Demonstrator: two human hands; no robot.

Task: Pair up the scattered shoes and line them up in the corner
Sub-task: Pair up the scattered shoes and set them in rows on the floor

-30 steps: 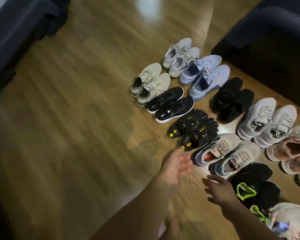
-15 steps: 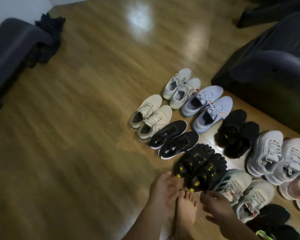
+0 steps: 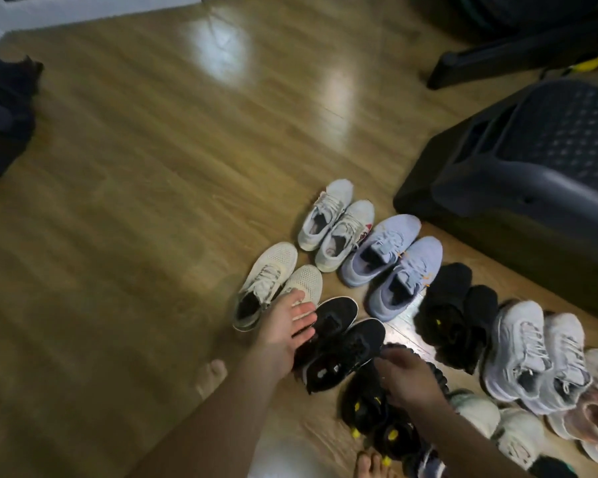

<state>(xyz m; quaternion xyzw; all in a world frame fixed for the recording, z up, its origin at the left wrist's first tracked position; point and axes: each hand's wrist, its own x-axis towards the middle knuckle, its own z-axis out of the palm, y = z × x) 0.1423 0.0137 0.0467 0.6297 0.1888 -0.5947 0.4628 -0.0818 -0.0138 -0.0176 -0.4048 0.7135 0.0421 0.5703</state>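
Your left hand [image 3: 287, 326] rests flat-fingered on the soft, light cream mesh sneaker [image 3: 306, 281]; pinch its heel collar. Your right hand [image 3: 408, 374] is blurred, so I cannot tell its grip.

A glossy wood-look floor [image 3: 135, 219] fills the room, with two pale patches of reflected light [image 3: 218, 53] well beyond and left of a dark grey plastic unit [image 3: 532, 160] with a dimpled top. Behind the unit stands a black angled frame [image 3: 497, 60], something yellow [image 3: 591, 62] beside it. Far to the unit's left, a white wall [image 3: 83, 8] meets the floor near a heap of dark cloth [image 3: 4, 115].
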